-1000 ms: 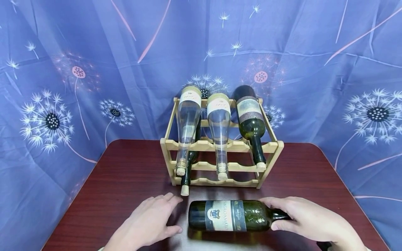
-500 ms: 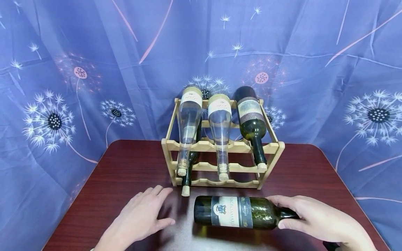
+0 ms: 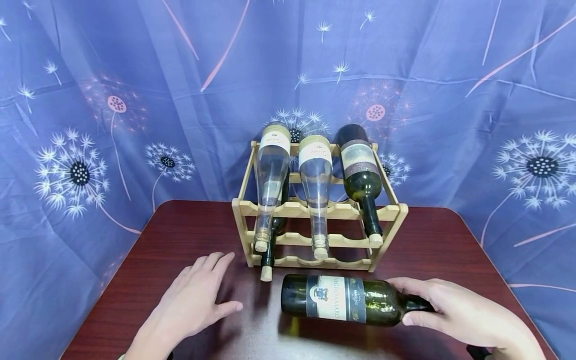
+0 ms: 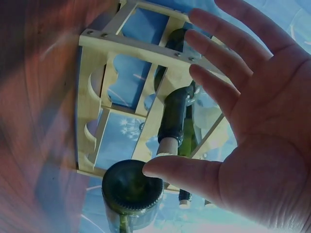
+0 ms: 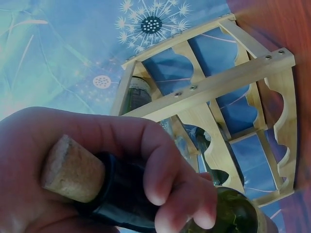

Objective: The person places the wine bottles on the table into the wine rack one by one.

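My right hand (image 3: 459, 305) grips the neck of a green wine bottle (image 3: 335, 299), which lies level in front of the rack, its base to the left. A shadow under it suggests it is raised off the table. In the right wrist view its cork (image 5: 73, 170) shows by the palm, with fingers curled round the dark neck (image 5: 124, 194). To the left, my left hand (image 3: 191, 295) is spread and holds nothing. The left wrist view shows the bottle's base (image 4: 132, 187) beyond the thumb. Behind stands a wooden wine rack (image 3: 321, 210).
Two clear bottles, one on the left (image 3: 273, 160) and one in the middle (image 3: 315, 170), lie on the rack's top row beside a dark bottle (image 3: 361, 170). Lower left, another dark bottle (image 3: 268, 252) points its cork forward. A blue curtain (image 3: 202, 125) hangs behind the red-brown table (image 3: 180, 235).
My left hand has drawn away to the left from the bottle's base. The right hand has shifted the bottle slightly right and toward the rack. The racked bottles stay put.
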Demonstrator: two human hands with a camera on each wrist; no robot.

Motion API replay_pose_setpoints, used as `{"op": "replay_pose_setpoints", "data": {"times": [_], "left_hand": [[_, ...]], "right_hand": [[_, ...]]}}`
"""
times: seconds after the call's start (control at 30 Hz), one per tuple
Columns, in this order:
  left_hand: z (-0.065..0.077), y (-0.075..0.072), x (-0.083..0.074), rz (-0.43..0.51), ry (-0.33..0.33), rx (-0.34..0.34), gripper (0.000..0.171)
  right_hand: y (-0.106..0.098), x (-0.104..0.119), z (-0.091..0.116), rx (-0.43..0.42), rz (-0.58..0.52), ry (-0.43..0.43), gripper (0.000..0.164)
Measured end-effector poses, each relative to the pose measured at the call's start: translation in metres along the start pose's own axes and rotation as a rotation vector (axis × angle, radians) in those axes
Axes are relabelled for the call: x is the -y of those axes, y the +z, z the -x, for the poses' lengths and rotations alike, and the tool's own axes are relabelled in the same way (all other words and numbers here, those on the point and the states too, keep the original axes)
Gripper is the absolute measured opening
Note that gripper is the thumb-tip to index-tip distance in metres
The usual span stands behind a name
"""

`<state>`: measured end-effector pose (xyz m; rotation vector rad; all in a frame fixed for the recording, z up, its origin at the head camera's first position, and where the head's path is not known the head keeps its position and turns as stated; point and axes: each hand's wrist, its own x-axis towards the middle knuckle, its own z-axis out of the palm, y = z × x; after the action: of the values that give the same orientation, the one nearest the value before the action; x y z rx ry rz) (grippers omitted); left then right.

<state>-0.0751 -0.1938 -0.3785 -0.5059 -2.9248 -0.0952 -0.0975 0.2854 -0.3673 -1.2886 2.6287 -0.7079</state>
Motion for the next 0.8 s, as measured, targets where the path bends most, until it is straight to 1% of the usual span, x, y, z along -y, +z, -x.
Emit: {"op": "replay_pose_setpoints", "data": {"times": [0.07, 0.27, 0.4, 0.57, 0.8], "left_hand": [[-0.001, 0.0, 0.002, 0.003, -0.005, -0.016, 0.098], [-0.003, 0.002, 0.009, 0.012, -0.018, -0.049, 0.104], [-0.004, 0.004, 0.013, 0.017, -0.035, -0.058, 0.108], [-0.007, 0.006, 0.019, 0.024, -0.051, -0.067, 0.114], [-0.01, 0.01, 0.026, 0.036, -0.069, -0.073, 0.118]], "right_hand": [[-0.001, 0.0, 0.001, -0.005, 0.015, 0.01, 0.055], [-0.004, 0.001, 0.002, 0.004, 0.004, 0.036, 0.055], [-0.004, 0.001, 0.001, 0.004, -0.009, 0.034, 0.055], [-0.004, 0.0, 0.001, 0.012, -0.023, 0.051, 0.056], [-0.006, 0.002, 0.003, -0.01, -0.022, 0.038, 0.055]]}}
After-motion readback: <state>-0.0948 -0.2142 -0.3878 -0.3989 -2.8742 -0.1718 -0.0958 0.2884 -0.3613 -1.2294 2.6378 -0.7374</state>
